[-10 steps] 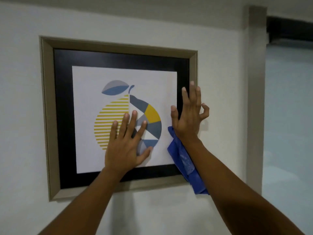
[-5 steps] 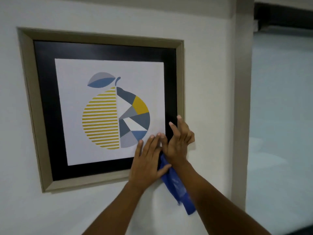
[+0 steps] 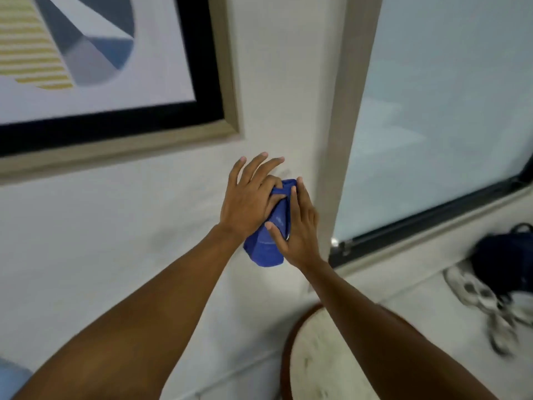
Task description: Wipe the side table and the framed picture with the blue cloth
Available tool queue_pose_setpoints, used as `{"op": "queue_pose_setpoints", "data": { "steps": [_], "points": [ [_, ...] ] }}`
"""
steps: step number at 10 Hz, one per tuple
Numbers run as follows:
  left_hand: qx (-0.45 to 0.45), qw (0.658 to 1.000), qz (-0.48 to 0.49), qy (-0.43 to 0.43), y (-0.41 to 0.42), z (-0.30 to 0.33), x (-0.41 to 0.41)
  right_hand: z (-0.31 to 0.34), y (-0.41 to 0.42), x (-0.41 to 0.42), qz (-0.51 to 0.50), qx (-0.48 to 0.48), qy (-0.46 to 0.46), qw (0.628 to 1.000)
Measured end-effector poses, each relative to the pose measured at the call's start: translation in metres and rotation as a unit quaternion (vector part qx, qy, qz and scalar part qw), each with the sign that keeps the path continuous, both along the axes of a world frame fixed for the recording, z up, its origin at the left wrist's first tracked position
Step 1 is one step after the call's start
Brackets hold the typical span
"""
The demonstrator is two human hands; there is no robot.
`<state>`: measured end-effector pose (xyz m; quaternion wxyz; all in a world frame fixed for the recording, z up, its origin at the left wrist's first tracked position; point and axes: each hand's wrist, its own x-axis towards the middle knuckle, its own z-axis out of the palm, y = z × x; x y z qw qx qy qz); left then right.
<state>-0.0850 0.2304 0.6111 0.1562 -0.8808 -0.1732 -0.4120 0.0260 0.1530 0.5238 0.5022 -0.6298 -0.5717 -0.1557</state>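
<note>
The blue cloth (image 3: 269,241) is bunched between both hands, in front of the white wall below the picture's lower right corner. My left hand (image 3: 249,197) lies over its upper left side with fingers spread. My right hand (image 3: 297,226) cups it from the right, thumb across the cloth. The framed picture (image 3: 227,82), beige frame with black mat and a fruit print, fills the upper left. The round side table (image 3: 314,353), marble top with a brown wooden rim, shows at the bottom under my right forearm.
A frosted glass panel (image 3: 447,96) in a beige and dark frame stands at the right. A dark bag (image 3: 503,267) and patterned shoes (image 3: 484,301) lie on the floor at the far right. Something light blue (image 3: 11,376) sits at the bottom left corner.
Both hands left the picture and came down together onto the cloth below the frame. The view dropped, so the side table and the floor now show.
</note>
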Motion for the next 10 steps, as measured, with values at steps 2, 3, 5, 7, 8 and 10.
{"op": "queue_pose_setpoints", "data": {
  "steps": [2, 3, 5, 7, 8, 10],
  "points": [
    [-0.301, 0.949, -0.073, 0.065, -0.07, -0.181, 0.066, -0.146, -0.088, 0.058, 0.005, -0.145, 0.092, 0.985],
    [-0.367, 0.922, -0.078, 0.098, -0.102, -0.265, 0.084, -0.22, -0.134, 0.075, -0.022, -0.228, 0.11, 0.967],
    [-0.513, 0.831, -0.05, 0.208, -0.179, -0.469, 0.111, -0.401, -0.24, 0.105, -0.111, -0.43, 0.035, 0.895],
    [-0.488, 0.811, 0.008, 0.323, -0.216, -0.617, 0.128, -0.53, -0.273, 0.112, -0.169, -0.513, -0.041, 0.84],
    [-0.342, 0.837, -0.053, 0.424, -0.214, -0.656, 0.12, -0.57, -0.281, 0.095, -0.152, -0.512, 0.014, 0.845],
    [-0.343, 0.747, -0.042, 0.568, -0.199, -0.618, 0.151, -0.527, -0.26, 0.115, -0.085, -0.63, 0.11, 0.764]
  ]
}}
